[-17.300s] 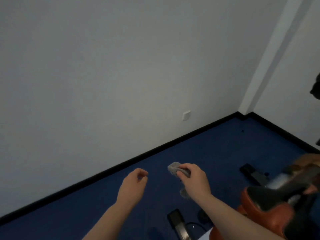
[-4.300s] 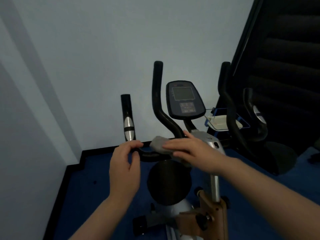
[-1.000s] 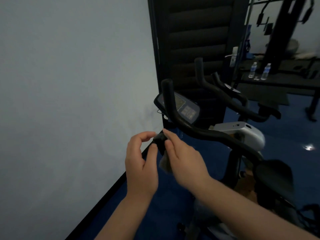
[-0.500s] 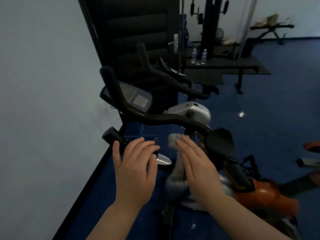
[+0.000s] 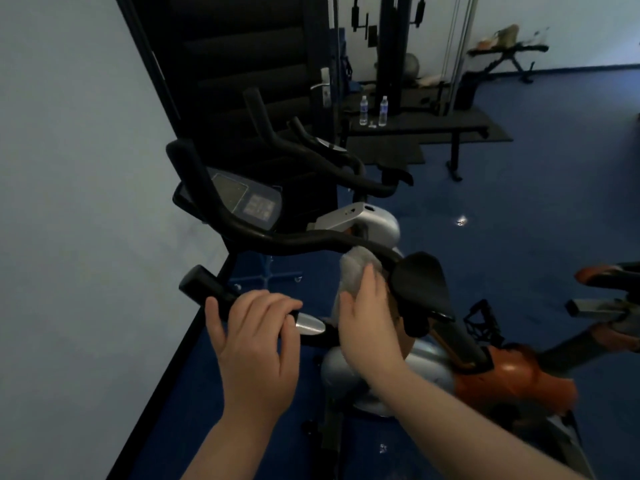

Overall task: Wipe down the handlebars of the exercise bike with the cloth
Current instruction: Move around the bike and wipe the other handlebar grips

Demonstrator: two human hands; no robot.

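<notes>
Wall (image 5: 69,202), pale, fills the left side. Next to it stands the exercise bike (image 5: 363,223), with black handlebars (image 5: 242,226) curving up past the console (image 5: 246,199).

Left hand (image 5: 256,344) grips the near, lower handlebar grip (image 5: 204,289): fingers curled over the top of the bar, thumb on the left side. A silver sensor plate (image 5: 310,323) shows on the bar just right of those fingers.

Right hand (image 5: 369,327) holds the grey cloth (image 5: 353,271) with fingers fairly straight, pressing it up against the long handlebar where the bar runs down toward the black saddle (image 5: 422,282). Cloth top edge touches the bar; the rest hangs under the palm. Whether the thumb is curled round the cloth, I can't tell; it's hidden.

Right of the saddle: orange bike body (image 5: 512,375), pedal (image 5: 481,320), and blurred orange and grey parts at the frame edge.

Background, past the console: a second set of black handlebars (image 5: 311,150), a dark door (image 5: 242,64) with a handle, two water bottles (image 5: 372,110) on a black bench (image 5: 415,128), a weight machine (image 5: 391,46), another bench (image 5: 505,53) far right. Floor (image 5: 554,202) is blue.
</notes>
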